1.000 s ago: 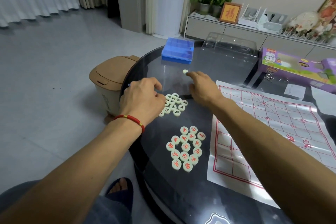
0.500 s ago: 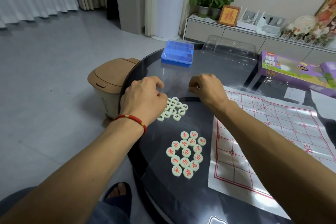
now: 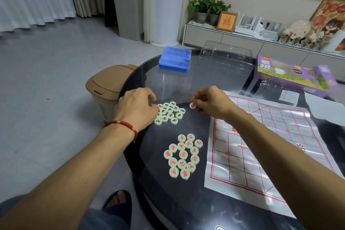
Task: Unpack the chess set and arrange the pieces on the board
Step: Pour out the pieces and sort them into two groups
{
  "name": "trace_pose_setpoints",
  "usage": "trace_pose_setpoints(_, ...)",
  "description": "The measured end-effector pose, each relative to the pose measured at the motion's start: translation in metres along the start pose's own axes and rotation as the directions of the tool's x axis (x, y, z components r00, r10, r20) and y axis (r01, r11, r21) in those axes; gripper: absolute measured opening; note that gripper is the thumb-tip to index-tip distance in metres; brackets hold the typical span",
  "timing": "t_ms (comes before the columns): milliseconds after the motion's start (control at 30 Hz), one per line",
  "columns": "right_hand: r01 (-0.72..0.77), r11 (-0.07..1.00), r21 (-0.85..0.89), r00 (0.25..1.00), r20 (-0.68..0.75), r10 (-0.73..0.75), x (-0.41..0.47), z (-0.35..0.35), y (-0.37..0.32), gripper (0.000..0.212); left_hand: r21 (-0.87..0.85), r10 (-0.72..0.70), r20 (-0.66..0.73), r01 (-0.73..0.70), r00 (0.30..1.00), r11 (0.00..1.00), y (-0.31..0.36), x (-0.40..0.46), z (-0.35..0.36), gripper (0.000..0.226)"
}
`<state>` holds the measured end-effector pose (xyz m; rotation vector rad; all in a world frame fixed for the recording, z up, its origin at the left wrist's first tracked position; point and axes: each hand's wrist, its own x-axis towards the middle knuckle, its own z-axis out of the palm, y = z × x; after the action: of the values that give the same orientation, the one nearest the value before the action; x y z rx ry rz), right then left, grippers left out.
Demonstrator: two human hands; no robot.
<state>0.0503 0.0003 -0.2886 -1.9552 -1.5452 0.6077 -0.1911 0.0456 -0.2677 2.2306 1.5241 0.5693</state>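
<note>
Right hand (image 3: 211, 103) pinching one pale round red-marked piece (image 3: 192, 106) above dark glass table (image 3: 186, 201), left hand (image 3: 137, 111) curled against black-lettered cluster (image 3: 169, 113), grip there unclear, red-lettered cluster (image 3: 183, 156) nearer, paper board (image 3: 261, 145) right.

- One camera only, worn on the head; it looks forward and down over both forearms.
- It is close to the round table (image 3: 186, 201); the room's far wall shows behind.
</note>
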Motion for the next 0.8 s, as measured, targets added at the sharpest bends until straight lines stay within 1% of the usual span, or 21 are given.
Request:
trace_pose_setpoints(67,0.041,0.991,-0.129,0.999,0.019,-0.039,-0.002,0.001,-0.006,0.013,0.044,0.01,0.033,-0.011,0.999,0.999,-0.004,0.0,-0.002,0.027)
trace_pose_setpoints(167,0.095,0.97,-0.222,0.995,0.045,-0.087,-0.009,0.001,-0.015,0.013,0.078,0.007,0.123,-0.017,0.992,0.997,-0.007,0.0,-0.003,0.038)
trace_pose_setpoints(200,0.116,0.964,-0.237,0.992,0.073,-0.102,-0.014,0.001,-0.018,0.012,0.085,0.004,0.149,-0.017,0.989,0.996,-0.008,0.001,-0.003,0.043)
trace_pose_setpoints(300,0.202,0.946,-0.253,0.962,0.231,-0.143,-0.031,0.001,-0.023,0.014,0.083,-0.004,0.214,-0.014,0.977,0.996,-0.012,0.001,-0.002,0.059)
trace_pose_setpoints(400,0.277,0.932,-0.235,0.935,0.291,-0.204,-0.048,0.002,-0.024,0.015,0.078,0.006,0.258,-0.027,0.966,0.997,-0.011,0.001,0.002,0.071)
trace_pose_setpoints(500,0.318,0.927,-0.199,0.919,0.304,-0.25,-0.058,-0.001,-0.023,0.008,0.083,0.017,0.259,-0.04,0.966,0.996,-0.01,-0.001,0.005,0.073)
trace_pose_setpoints(567,0.337,0.921,-0.195,0.914,0.304,-0.27,-0.06,-0.002,-0.022,0.008,0.082,0.024,0.26,-0.047,0.965,0.996,-0.009,-0.002,0.005,0.074)
trace_pose_setpoints(733,0.386,0.868,-0.311,0.912,0.27,-0.309,-0.069,0.003,-0.023,0.019,0.103,0.025,0.252,-0.053,0.967,0.993,-0.003,-0.007,0.001,0.071)
trace_pose_setpoints(800,0.378,0.855,-0.355,0.918,0.262,-0.297,-0.077,0.004,-0.024,0.025,0.11,0.115,0.2,-0.139,0.973,0.984,0.0,-0.02,-0.005,0.063)
